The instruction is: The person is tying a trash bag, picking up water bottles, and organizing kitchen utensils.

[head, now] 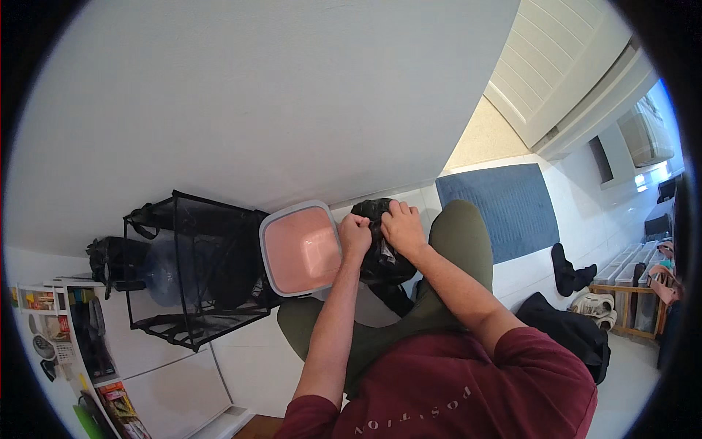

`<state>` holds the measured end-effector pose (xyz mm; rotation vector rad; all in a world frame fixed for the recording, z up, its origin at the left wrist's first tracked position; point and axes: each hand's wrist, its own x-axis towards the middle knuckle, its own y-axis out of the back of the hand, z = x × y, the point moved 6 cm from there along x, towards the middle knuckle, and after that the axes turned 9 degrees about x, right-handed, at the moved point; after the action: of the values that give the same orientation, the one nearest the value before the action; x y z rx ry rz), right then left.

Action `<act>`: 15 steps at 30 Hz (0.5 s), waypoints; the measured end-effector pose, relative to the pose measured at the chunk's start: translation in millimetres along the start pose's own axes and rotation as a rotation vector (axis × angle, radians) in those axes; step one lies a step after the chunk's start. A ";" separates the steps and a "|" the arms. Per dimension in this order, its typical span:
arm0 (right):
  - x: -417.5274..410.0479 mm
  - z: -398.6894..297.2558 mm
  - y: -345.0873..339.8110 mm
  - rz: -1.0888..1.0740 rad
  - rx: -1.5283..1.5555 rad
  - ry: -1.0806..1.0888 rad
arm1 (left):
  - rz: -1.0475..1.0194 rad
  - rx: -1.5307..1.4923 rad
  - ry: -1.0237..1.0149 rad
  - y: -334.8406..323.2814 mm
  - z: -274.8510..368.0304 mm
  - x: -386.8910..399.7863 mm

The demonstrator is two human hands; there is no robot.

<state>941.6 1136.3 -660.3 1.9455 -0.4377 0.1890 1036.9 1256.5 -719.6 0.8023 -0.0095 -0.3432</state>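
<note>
A filled black plastic bag (386, 266) stands between my bent knees, its upper part gathered. My left hand (356, 235) is closed on the bag's gathered plastic from the left, beside the bin. On the right side of the bag, my right hand (403, 225) grips the black plastic near its top, fingers curled. Just left of my left hand is a pink bin (301, 247) with a grey rim; its visible inside shows no contents. The underside of the bag and part of the floor by it are hidden by my arms and legs.
A black mesh hamper (192, 274) holding a blue translucent water jug (173, 271) adjoins the bin. A wall (263, 110) rises ahead. To the right lie a blue-grey mat (499, 211), black slippers (562, 269), a black bag (565, 335) and a rack of clear boxes (630, 293).
</note>
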 end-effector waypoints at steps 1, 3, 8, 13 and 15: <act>-0.7 3.1 0.2 -0.014 -0.033 -0.050 | 0.038 0.041 0.021 2.1 -1.8 -0.3; -5.5 13.0 -1.5 -0.042 -0.036 -0.119 | 0.055 0.030 0.010 -0.9 2.8 -1.1; -30.1 44.7 -22.2 -0.108 0.058 -0.398 | 0.113 0.075 0.010 -5.4 0.4 -2.9; -21.7 59.4 -28.8 0.197 0.740 -0.194 | 0.019 -0.260 0.181 -13.4 -23.6 0.2; -16.1 61.5 -31.8 0.075 1.128 -0.530 | -0.104 -0.435 0.178 -13.6 -15.5 -7.5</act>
<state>934.9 1094.9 -717.6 3.1068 -0.8720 -0.0719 1027.9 1260.9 -739.1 0.4001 0.2668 -0.3551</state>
